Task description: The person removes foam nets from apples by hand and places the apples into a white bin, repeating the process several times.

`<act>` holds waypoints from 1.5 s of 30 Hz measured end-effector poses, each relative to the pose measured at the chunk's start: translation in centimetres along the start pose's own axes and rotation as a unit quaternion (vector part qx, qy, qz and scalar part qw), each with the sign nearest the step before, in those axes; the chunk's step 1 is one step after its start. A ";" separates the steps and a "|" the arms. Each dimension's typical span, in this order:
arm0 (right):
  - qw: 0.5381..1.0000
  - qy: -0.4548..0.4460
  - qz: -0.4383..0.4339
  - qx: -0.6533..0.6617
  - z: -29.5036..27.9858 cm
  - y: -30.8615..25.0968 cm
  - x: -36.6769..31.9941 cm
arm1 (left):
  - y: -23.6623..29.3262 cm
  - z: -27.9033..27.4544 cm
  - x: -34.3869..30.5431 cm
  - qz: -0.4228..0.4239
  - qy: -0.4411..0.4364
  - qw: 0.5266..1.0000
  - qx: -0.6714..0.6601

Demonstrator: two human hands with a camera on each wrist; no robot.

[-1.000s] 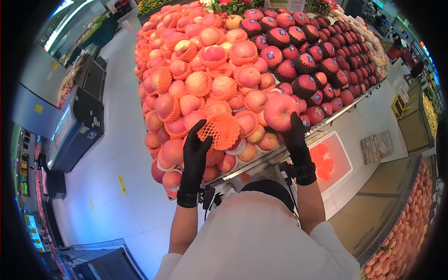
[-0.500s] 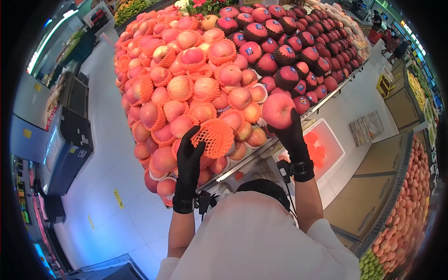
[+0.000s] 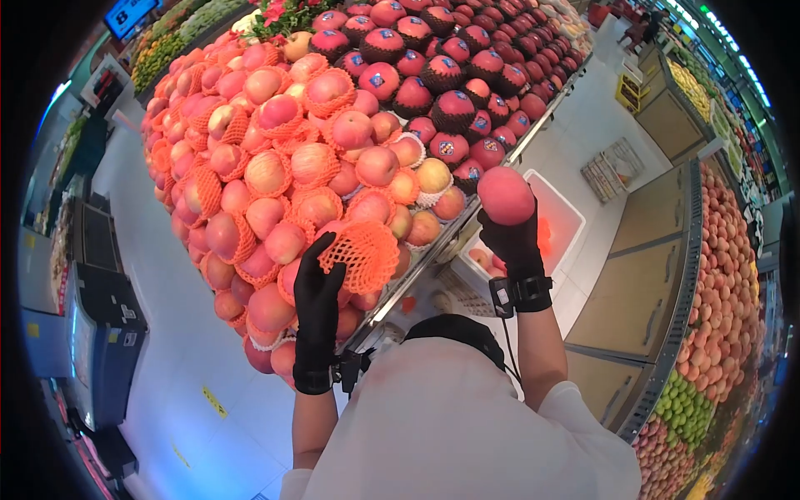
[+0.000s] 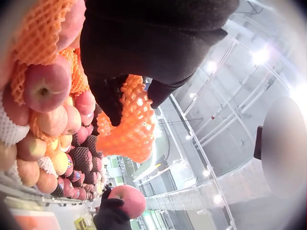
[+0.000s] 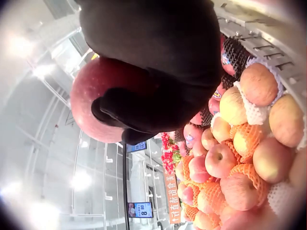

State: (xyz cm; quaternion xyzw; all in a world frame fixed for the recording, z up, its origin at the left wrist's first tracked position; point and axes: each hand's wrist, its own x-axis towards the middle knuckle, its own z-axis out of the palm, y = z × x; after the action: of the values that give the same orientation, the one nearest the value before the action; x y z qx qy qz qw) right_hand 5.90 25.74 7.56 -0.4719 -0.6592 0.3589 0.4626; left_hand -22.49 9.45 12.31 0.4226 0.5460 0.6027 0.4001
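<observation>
My black-gloved left hand (image 3: 317,312) pinches an orange foam net sleeve (image 3: 364,254) between thumb and fingers. No fruit shows inside the sleeve, which hangs over the near slope of the apple pile. Seen from the left wrist, the mesh of the foam net sleeve (image 4: 132,132) droops below the gloved fingers. My right hand (image 3: 512,247), also gloved in black, grips a large pinkish-red apple (image 3: 506,196) beyond the stand's edge. The right wrist view shows the fingers wrapped around this bare apple (image 5: 88,103); its far side is hidden.
Apples in orange nets (image 3: 265,171) are heaped on the stand, beside dark red apples (image 3: 454,108) in black nets. A metal rail (image 3: 392,302) edges the stand. Below stands a white bin (image 3: 575,204) with orange netting inside. A basket (image 3: 612,169) and brown cabinets (image 3: 646,292) lie to the right.
The head view has turned to the right, so the pile shifts left in it. The right hand has moved the apple away from the pile, over the bin area. The left hand keeps the sleeve.
</observation>
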 end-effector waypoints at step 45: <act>0.943 -0.016 0.319 0.096 -15.7 33.4 -7.9 | -5.6 7.8 2.4 -0.011 0.041 0.951 0.305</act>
State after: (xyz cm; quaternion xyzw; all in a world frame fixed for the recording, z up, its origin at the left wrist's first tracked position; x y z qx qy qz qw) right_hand 31.52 28.68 -20.07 -0.6048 -0.4439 0.5570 0.3563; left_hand -15.82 14.68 7.25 0.4929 0.7248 0.4196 0.2359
